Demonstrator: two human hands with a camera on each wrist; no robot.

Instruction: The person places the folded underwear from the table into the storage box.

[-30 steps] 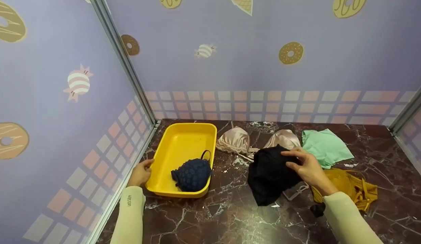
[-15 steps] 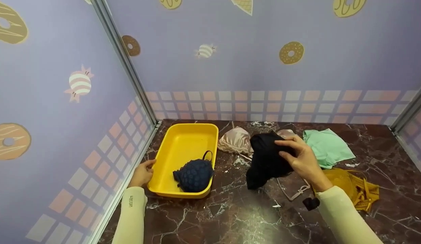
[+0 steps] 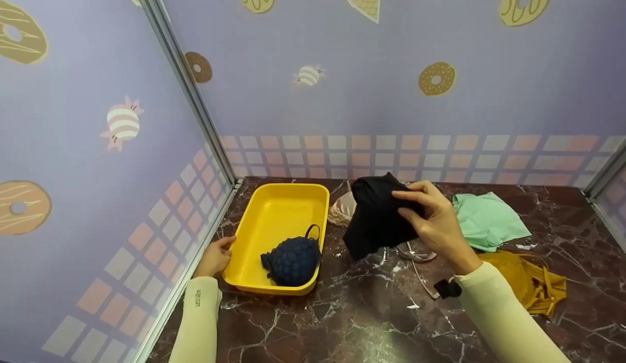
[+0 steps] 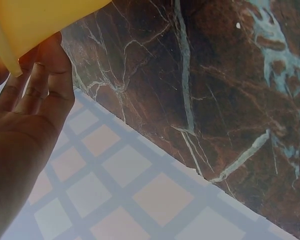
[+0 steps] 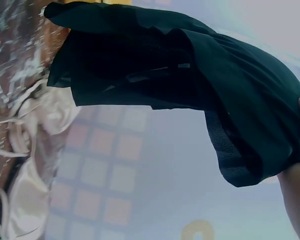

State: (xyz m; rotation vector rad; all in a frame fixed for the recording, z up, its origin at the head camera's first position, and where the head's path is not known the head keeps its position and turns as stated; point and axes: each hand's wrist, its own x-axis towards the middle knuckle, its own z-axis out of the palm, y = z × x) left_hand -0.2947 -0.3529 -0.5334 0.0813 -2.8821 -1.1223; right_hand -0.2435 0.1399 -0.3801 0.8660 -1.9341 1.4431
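In the head view my right hand (image 3: 436,219) pinches a black garment (image 3: 378,217) between thumb and fingers, holding it above the table. The right wrist view shows this black garment (image 5: 140,60) draped from the fingertips, with a mesh-like edge. My left hand (image 3: 214,258) grips the left rim of a yellow tray (image 3: 272,206); in the left wrist view its fingers lie against the tray's wall (image 4: 50,15). A navy lace bra (image 3: 292,262) rests in the tray's near right part. Partly hidden behind the black garment is a pink satin bra (image 3: 342,206).
A folded mint-green garment (image 3: 489,219) lies on the dark marbled table (image 3: 333,322) at the right. Nearer is a mustard bra (image 3: 529,282), partly behind the right sleeve. Patterned panels (image 3: 141,212) enclose the table at the left, back and right.
My right hand has lifted the black garment and carried it left, towards the tray. My left hand stays on the tray's rim.
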